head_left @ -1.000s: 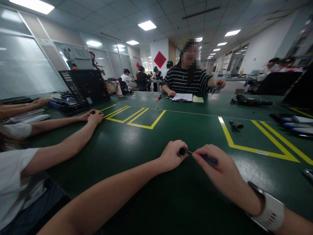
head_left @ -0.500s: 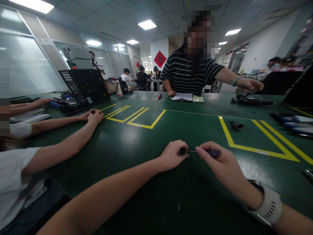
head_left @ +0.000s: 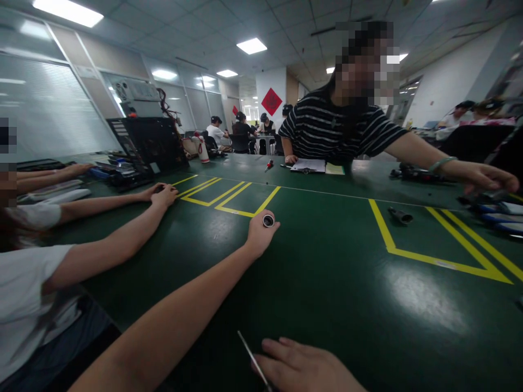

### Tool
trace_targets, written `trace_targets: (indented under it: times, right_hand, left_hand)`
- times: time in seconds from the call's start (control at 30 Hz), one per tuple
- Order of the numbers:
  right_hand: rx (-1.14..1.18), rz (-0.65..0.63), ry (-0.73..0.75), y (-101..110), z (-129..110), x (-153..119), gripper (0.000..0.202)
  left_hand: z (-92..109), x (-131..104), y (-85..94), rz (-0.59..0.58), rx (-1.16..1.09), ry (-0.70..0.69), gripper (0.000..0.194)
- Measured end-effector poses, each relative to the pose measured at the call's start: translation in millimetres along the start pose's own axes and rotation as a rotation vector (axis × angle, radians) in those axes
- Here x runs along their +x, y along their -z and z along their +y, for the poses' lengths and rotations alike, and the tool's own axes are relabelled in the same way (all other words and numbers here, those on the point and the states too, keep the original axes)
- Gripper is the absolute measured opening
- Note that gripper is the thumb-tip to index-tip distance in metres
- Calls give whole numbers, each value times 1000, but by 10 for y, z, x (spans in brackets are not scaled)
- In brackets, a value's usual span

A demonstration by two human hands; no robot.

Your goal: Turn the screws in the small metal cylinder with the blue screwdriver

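Note:
My left hand [head_left: 261,233] is wrapped around a dark hollow tube [head_left: 268,221], its round open end with a pale rim facing me. It is held over the table by the corner of a yellow tape outline. Low in the view, my right hand [head_left: 304,366] is over the table with its fingers bent, palm down. A screwdriver's thin metal shaft [head_left: 247,345] sticks out from under these fingers, pointing up and left; its handle is out of sight. A similar dark tubular piece [head_left: 400,216] lies inside the right-hand yellow outline.
Yellow tape [head_left: 443,265] marks the green table [head_left: 327,294]. A co-worker in a striped shirt [head_left: 343,128] reaches across toward blue-edged items [head_left: 500,215] at right. Another person's hands [head_left: 165,195] work at left. A clipboard [head_left: 308,165] and red screwdriver [head_left: 268,165] lie farther back.
My left hand has moved left and away from me with the tube. My right hand has drawn the screwdriver away from it, down toward me. The co-worker's arm has moved right.

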State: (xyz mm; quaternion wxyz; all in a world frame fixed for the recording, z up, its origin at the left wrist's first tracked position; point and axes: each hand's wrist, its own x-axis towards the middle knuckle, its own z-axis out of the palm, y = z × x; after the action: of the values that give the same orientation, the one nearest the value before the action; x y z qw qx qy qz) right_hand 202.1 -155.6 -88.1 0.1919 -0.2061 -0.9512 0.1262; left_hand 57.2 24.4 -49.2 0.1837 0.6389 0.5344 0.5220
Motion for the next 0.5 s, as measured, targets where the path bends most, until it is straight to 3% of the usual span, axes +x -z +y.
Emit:
trace_targets:
  times: [0.07,0.17,0.27,0.5]
  right_hand:
    - [-20,-38,-88,156,51,-29,30]
    - [-113,-80,-98,489,129,-66,21]
    - [-211,-23,-261,727,322,-86,30]
    - [-369,117,-480,816,904,-115,17]
  left_hand:
    - [-52,0,-17,-2,-33,34,14]
    - [-85,-18,-60,-37,-13,-4,14]
    - [-67,-37,-79,-91,49,-62,13]
    - [113,-193,-84,-323,89,-148,12]
